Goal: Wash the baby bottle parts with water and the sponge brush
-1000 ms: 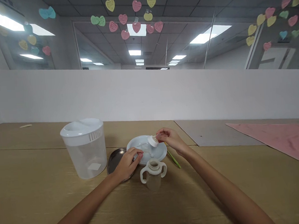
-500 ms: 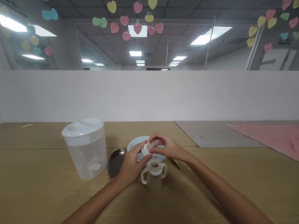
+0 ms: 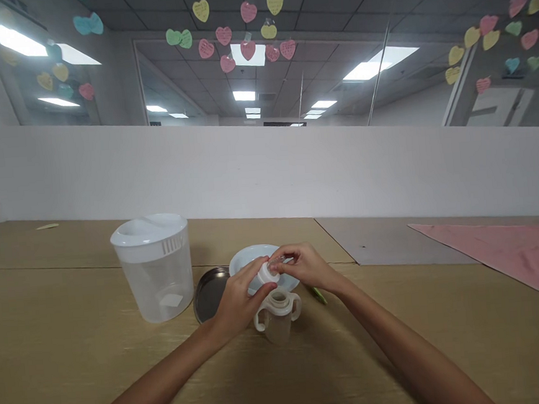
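Lower than in the earlier frame, the white plastic collar [image 3: 268, 274] sat just above the two-handled cup [image 3: 278, 318], with the left hand [image 3: 238, 299] wrapped further around it. In the head view, the wooden table [image 3: 48, 294] ran toward a white partition [image 3: 267, 171], with paper hearts [image 3: 248, 49] on the glass above and a pink cloth [image 3: 502, 252] at right. A frosted plastic pitcher [image 3: 157, 279] stood just beside a dark metal lid [image 3: 208, 294], which lay by a white plate [image 3: 250, 257]. The left fingers [image 3: 252, 277] closed around the collar, while the right fingertips [image 3: 278, 258] pinched its clear end. A green stick [image 3: 318, 295] was mostly hidden behind the right hand [image 3: 308, 266], and the collar's underside was hard to make out
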A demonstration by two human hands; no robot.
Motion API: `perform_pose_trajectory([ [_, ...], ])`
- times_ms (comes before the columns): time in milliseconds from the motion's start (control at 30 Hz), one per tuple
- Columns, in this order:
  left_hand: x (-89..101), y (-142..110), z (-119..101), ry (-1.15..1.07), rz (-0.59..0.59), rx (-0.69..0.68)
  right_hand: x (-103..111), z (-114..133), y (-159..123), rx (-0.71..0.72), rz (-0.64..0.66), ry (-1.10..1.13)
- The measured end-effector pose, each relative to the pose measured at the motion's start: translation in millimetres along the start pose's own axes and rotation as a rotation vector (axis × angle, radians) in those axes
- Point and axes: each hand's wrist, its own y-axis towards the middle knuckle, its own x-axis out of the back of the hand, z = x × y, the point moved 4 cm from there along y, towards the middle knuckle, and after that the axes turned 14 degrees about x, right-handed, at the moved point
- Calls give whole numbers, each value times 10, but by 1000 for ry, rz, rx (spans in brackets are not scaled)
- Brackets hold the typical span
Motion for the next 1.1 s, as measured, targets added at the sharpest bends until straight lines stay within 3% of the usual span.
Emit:
perform_pose_trajectory([
  [133, 10, 16, -5, 6, 52, -44, 59, -38, 7, -27, 10, 93],
  [300, 54, 79, 52, 29, 50, -5, 58, -103, 3, -128, 74, 321],
  [567, 41, 99, 201, 107, 32, 70, 77, -184, -2, -228, 4, 445],
  [633, 31, 106, 303, 154, 32, 107, 121, -259, -5, -252, -25, 291],
  [700, 20, 108, 418, 229, 23, 142, 158, -342, -10, -230, -9, -45],
  [767, 7, 100, 524, 314, 6, 168, 152, -419, -20, -179, 66, -412],
  [833, -15, 89, 601, 385, 10, 174, 109, -499, -42, -151, 152, -619],
  [967, -3, 113, 601, 435, 19, 133, 81, -602, -71, -163, 174, -661],
  [1100, 329, 206, 259, 368, -166, 14, 192, -654, -33, -190, 75, -681],
])
